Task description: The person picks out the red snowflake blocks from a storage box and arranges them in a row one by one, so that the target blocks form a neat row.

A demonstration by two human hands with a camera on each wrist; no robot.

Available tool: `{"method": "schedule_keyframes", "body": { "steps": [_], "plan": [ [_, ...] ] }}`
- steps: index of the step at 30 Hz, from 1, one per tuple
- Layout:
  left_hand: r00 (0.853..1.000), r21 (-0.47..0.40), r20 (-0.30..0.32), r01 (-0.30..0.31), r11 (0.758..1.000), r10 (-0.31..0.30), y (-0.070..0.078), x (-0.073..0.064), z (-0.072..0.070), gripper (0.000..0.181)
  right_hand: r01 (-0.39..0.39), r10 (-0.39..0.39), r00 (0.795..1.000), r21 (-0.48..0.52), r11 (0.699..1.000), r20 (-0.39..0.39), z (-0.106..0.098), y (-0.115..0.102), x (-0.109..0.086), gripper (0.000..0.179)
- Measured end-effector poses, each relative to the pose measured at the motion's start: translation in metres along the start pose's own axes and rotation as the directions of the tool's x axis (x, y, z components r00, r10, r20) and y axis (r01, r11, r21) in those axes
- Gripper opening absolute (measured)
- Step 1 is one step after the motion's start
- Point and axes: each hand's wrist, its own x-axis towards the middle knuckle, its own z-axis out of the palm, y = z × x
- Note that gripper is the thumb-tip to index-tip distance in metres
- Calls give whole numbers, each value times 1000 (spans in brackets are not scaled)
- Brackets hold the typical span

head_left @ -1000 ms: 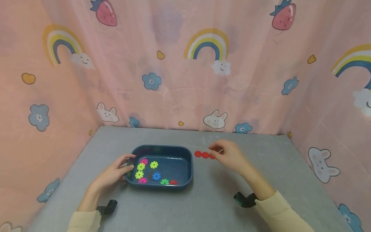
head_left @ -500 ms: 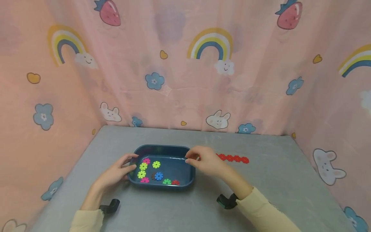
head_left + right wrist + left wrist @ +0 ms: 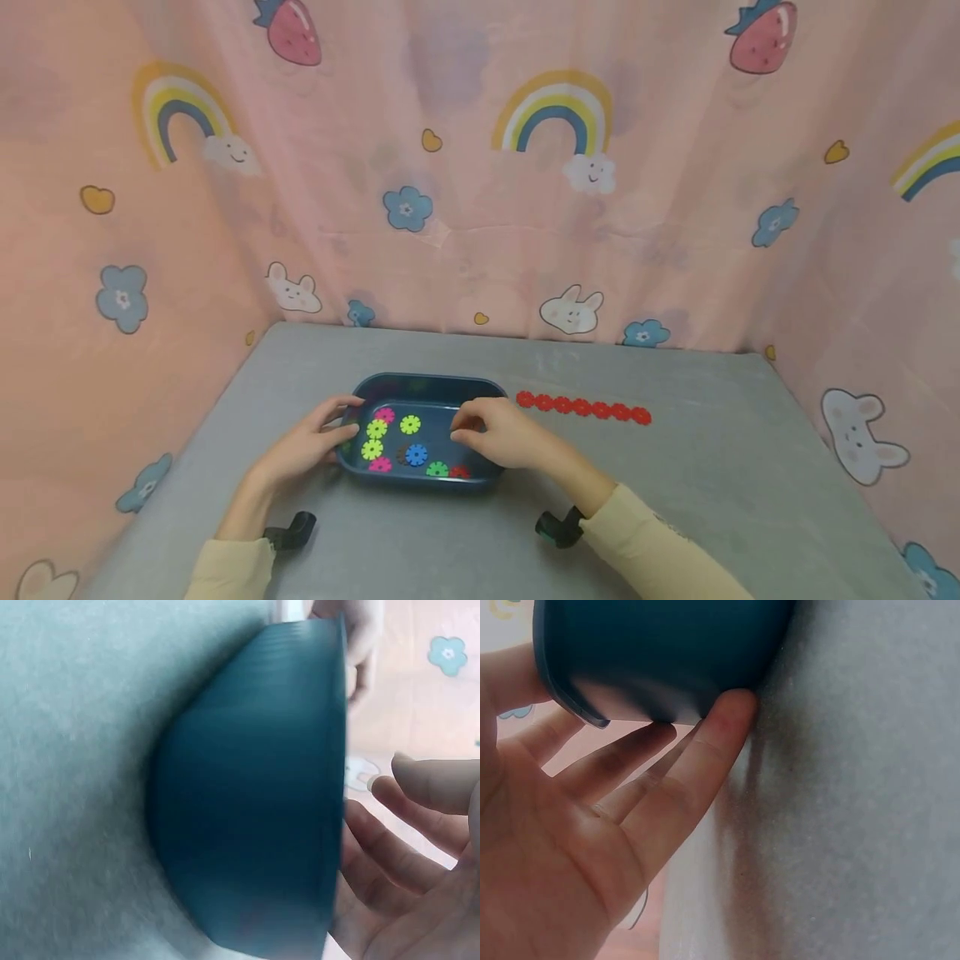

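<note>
A dark blue tray with a raised rim stands on the grey table. Inside lie several notched plastic discs: yellow discs, a blue disc partly over a brown one, pink discs, a green disc and a red disc. My left hand holds the tray's left end, and the left wrist view shows fingertips against its outer wall. Over the tray's right end hangs my right hand, fingers loosely bent, thumb and fingertips apart, no disc visible between them.
Right of the tray, several red discs lie in a slanting row on the table. A pink patterned curtain closes off the back and sides. Black wrist-camera mounts jut from both wrists.
My right hand has moved left from the red row, across the tray's right rim, to above its inside. The whole red row now shows. My left hand stays on the tray.
</note>
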Motion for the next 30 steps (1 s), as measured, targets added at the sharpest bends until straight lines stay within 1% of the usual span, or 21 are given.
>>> {"method": "schedule_keyframes", "body": {
  "steps": [4, 8, 18, 22, 26, 30],
  "plan": [
    [1000, 8, 0, -4, 1000, 4, 0, 0, 0, 50, 24, -24, 999, 4, 1000, 37, 9, 1, 6, 14],
    [1000, 13, -2, -8, 1000, 8, 1, 0, -1, 50, 23, -23, 998, -4, 1000, 67, 17, -1, 11, 13],
    [1000, 7, 9, -19, 1000, 19, 1, 1, -1, 49, -35, 38, 991, -23, 999, 131, 32, -3, 25, 11],
    [1000, 13, 5, -15, 1000, 15, 0, 1, -1, 49, -53, 58, 986, -36, 998, 154, 34, -4, 28, 16],
    [1000, 15, 0, -12, 1000, 12, 0, 1, -1, 48, -71, 73, 985, -21, 997, 155, 36, -3, 30, 15],
    [1000, 1, 0, -7, 1000, 7, 0, 1, -2, 48, -71, 70, 991, 5, 997, 116, 39, 0, 33, 14]
  ]
}}
